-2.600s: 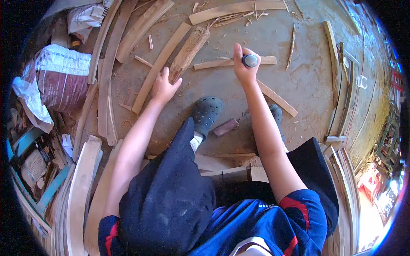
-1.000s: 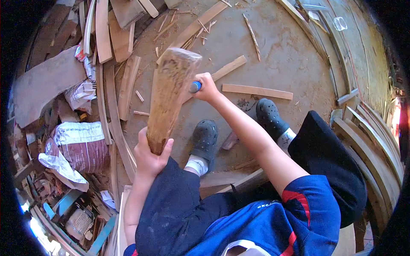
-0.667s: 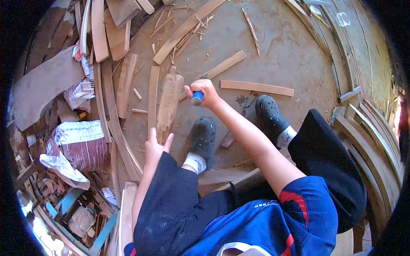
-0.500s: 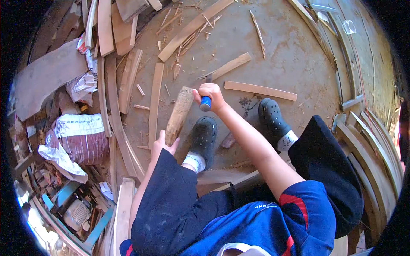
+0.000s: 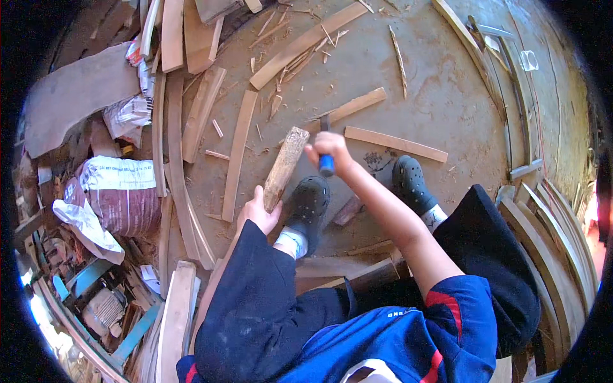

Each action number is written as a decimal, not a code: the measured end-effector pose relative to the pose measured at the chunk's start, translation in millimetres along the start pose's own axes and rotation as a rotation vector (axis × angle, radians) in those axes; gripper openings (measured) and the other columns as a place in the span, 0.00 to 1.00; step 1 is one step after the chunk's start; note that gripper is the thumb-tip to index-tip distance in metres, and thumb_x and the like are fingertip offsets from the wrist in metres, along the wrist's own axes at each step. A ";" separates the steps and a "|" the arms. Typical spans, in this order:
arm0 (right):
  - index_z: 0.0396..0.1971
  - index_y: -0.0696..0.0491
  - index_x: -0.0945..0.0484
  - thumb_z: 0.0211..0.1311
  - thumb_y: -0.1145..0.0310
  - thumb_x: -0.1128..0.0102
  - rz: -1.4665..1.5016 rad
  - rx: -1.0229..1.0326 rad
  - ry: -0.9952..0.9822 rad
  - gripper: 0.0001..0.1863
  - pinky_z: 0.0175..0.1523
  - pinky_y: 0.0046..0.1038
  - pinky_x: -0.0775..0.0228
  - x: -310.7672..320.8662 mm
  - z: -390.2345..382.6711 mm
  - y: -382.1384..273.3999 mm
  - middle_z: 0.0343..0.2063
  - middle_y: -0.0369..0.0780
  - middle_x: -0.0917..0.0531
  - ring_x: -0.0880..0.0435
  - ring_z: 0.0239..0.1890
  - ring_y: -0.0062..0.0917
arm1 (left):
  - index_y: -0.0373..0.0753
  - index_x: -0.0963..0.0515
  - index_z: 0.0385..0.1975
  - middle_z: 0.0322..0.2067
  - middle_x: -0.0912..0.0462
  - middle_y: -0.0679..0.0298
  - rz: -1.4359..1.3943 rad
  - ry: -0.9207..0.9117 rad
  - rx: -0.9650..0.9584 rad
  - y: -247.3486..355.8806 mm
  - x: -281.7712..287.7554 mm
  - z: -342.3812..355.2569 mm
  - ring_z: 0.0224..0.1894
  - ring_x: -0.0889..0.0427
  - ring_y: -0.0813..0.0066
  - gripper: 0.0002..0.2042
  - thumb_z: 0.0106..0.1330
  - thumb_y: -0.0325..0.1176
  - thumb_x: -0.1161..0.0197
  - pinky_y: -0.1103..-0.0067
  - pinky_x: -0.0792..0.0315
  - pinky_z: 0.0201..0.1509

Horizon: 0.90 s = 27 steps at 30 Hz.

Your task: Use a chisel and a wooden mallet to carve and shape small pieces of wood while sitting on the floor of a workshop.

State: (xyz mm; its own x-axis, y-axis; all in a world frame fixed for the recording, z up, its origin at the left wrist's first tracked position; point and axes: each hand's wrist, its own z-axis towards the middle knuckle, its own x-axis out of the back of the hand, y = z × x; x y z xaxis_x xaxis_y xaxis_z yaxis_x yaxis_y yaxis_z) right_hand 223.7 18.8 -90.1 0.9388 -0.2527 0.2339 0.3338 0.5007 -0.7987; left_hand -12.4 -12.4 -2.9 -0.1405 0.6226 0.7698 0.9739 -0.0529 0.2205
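Observation:
My left hand (image 5: 260, 209) is closed around the lower end of a rough, weathered wood block (image 5: 288, 156), which points away from me above my left shoe (image 5: 310, 201). My right hand (image 5: 332, 149) grips the blue handle (image 5: 326, 165) of a tool with a dark metal part (image 5: 325, 122) beyond my fist, just right of the block's far end. I cannot make out the shape of the tool's head. Behind the tool a pale plank (image 5: 363, 102) lies on the floor, and another strip (image 5: 396, 143) lies to the right of my hand.
Long planks (image 5: 175, 140) and woven sacks (image 5: 121, 198) line the left, with a teal metal frame (image 5: 137, 335) at lower left. Curved boards (image 5: 543, 255) are stacked at right. Splinters and strips are scattered over the concrete floor (image 5: 447, 83). My right shoe (image 5: 412, 182) rests on it.
The block was lifted from the floor, raised high, then lowered. Since half a second ago, both hands and the block have shifted slightly right, and the tool is more upright in the picture.

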 end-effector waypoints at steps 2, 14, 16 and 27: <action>0.06 0.53 0.38 0.52 0.73 0.40 0.026 -0.199 0.131 0.20 0.20 0.29 0.42 16.9 6.8 18.0 0.09 0.36 0.34 0.33 0.13 0.29 | 0.38 0.38 0.44 0.30 0.22 0.38 -0.067 0.047 -0.057 1.1 -0.5 2.9 0.37 0.22 0.41 0.24 0.56 0.47 0.39 0.58 0.27 0.39; 0.10 0.52 0.43 0.59 0.72 0.49 0.716 -0.541 0.689 0.20 0.24 0.25 0.48 43.1 41.4 4.5 0.09 0.33 0.40 0.42 0.14 0.19 | 0.38 0.39 0.50 0.35 0.21 0.40 -0.070 -0.150 0.105 7.3 19.0 4.0 0.41 0.21 0.44 0.28 0.57 0.50 0.40 0.59 0.27 0.44; 0.10 0.52 0.43 0.58 0.73 0.49 0.577 -0.528 0.615 0.19 0.22 0.25 0.49 33.3 28.6 7.3 0.09 0.34 0.38 0.42 0.13 0.20 | 0.38 0.39 0.49 0.35 0.21 0.40 -0.044 -0.124 0.100 10.7 19.4 2.8 0.41 0.21 0.43 0.28 0.57 0.50 0.40 0.59 0.27 0.44; 0.09 0.55 0.39 0.53 0.76 0.46 0.291 -0.354 0.395 0.17 0.23 0.22 0.44 14.7 9.5 6.8 0.10 0.34 0.33 0.35 0.16 0.18 | 0.38 0.39 0.48 0.33 0.21 0.40 -0.077 -0.106 0.070 9.1 18.0 2.3 0.40 0.22 0.42 0.26 0.57 0.48 0.39 0.59 0.27 0.42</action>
State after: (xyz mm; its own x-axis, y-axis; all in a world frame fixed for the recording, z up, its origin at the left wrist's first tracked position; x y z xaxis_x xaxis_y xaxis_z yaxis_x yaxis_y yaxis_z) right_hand 240.6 26.3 -86.8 0.8621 -0.4693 -0.1913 -0.0438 0.3071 -0.9507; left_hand -5.6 0.1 11.6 -0.1993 0.7021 0.6836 0.9716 0.0505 0.2313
